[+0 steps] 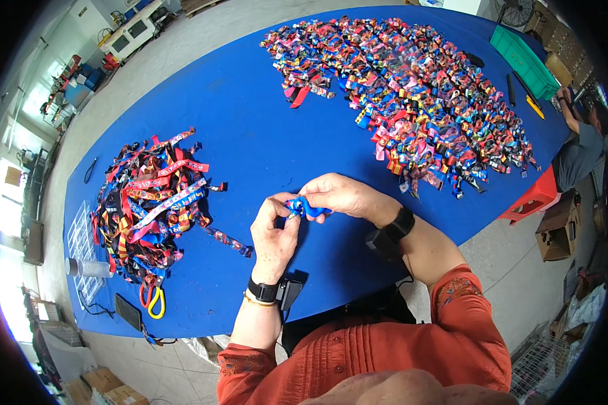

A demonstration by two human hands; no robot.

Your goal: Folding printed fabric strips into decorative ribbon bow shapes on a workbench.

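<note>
Over the near middle of the table, my left hand and my right hand meet at a small bright-blue strap. The strap looks folded or looped, with a patterned part at my left fingertips and a smooth blue part by the right ones. Both hands are closed on it in a pinch; fingers cover much of it. To the left lies a tangled pile of long printed straps, in red, black, blue and yellow. Far right, a wide spread of short looped straps covers the table.
The blue table fills the middle. Near its left edge are a white wire rack, a clear bottle, a dark phone-like slab and yellow-handled scissors. A green crate, a red stool and another person are at right.
</note>
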